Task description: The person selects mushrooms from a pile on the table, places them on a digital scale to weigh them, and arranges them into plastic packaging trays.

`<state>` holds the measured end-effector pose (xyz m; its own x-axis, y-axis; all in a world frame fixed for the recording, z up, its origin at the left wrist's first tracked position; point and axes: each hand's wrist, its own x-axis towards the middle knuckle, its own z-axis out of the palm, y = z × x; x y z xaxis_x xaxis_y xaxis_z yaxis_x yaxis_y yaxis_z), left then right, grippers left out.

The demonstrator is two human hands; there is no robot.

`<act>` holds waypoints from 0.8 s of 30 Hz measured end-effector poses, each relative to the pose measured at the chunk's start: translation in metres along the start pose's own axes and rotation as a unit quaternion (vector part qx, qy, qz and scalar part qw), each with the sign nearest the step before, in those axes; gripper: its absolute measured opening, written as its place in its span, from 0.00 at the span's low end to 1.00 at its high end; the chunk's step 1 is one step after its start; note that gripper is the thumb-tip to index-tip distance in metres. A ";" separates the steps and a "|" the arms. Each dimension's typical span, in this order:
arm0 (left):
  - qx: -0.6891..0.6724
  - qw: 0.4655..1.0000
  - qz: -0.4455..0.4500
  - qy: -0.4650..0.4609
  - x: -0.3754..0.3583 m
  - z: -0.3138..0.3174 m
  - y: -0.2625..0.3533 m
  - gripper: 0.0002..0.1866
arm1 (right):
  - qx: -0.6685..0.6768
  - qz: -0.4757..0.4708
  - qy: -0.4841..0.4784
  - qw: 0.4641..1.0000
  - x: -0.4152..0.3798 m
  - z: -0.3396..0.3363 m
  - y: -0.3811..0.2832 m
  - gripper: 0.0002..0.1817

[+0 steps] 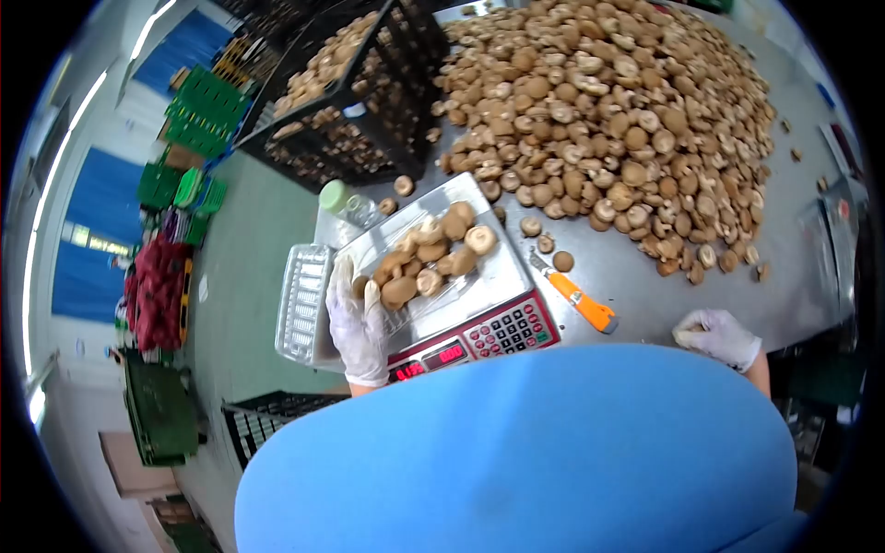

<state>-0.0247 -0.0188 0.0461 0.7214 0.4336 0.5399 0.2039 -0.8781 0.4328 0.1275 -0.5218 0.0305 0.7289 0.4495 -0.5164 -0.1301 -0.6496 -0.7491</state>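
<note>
My gloved left hand is at the near left end of a clear plastic tray of brown mushrooms. Its thumb lies over the inside and its fingers lie along the outer edge, so the tray's rim is between them. The tray rests on the metal pan of a digital scale with red lit digits. Apart from the scale, my gloved right hand is low over the table at the right, fingers curled and pressed together. Whatever they may hold is hidden.
A large mushroom heap covers the far table. An orange-handled knife lies right of the scale. Stacked empty clear trays and a green-lidded jar stand left. A black crate of mushrooms is behind.
</note>
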 end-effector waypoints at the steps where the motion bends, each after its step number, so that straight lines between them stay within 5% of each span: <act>1: 0.007 1.000 0.023 -0.001 -0.004 0.006 -0.007 0.24 | -0.051 0.104 -0.033 0.993 -0.017 -0.012 -0.002 0.13; 2: -0.015 0.998 0.047 -0.027 -0.012 0.013 -0.029 0.23 | -0.100 0.206 -0.070 0.971 -0.028 -0.018 0.001 0.13; 3: -0.036 0.996 0.070 -0.051 -0.016 0.019 -0.045 0.22 | -0.093 0.211 -0.065 0.971 -0.031 -0.020 0.017 0.13; 5: -0.020 0.996 0.077 -0.043 -0.010 0.016 -0.025 0.21 | 0.032 0.097 0.021 0.995 -0.032 -0.022 0.054 0.14; 6: 0.002 0.997 0.047 -0.058 -0.007 0.010 -0.011 0.21 | -0.006 0.095 0.031 0.995 -0.029 -0.023 0.012 0.17; 8: 0.024 0.998 0.018 -0.058 -0.007 0.010 -0.003 0.20 | -0.137 -0.094 0.069 0.984 -0.003 -0.018 -0.019 0.21; 10: 0.035 0.997 0.023 -0.057 -0.009 0.012 -0.004 0.21 | -0.071 -0.223 0.100 0.967 0.043 0.002 -0.043 0.29; 11: 0.046 0.997 0.030 -0.057 -0.009 0.012 -0.004 0.21 | -0.220 -0.293 0.126 0.922 0.068 0.009 -0.058 0.35; 15: -0.007 0.997 -0.060 -0.054 -0.011 0.005 0.014 0.26 | -0.365 -0.382 0.190 0.827 0.172 0.057 -0.114 0.42; 17: -0.017 0.999 -0.036 -0.031 -0.020 0.010 0.005 0.28 | -0.385 -0.366 0.159 0.832 0.216 0.079 -0.138 0.47; 21: -0.090 0.996 0.009 0.026 -0.028 0.006 0.003 0.27 | -0.497 -0.312 0.144 0.797 0.270 0.093 -0.164 0.40; 24: -0.032 0.999 -0.003 0.018 -0.028 0.002 -0.004 0.27 | -0.456 -0.366 0.137 0.800 0.282 0.092 -0.153 0.27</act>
<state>-0.0444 -0.0280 0.0283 0.6956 0.4466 0.5628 0.1645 -0.8615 0.4803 0.2914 -0.2394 -0.0384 0.5220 0.8437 0.1250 0.8517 -0.5078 -0.1295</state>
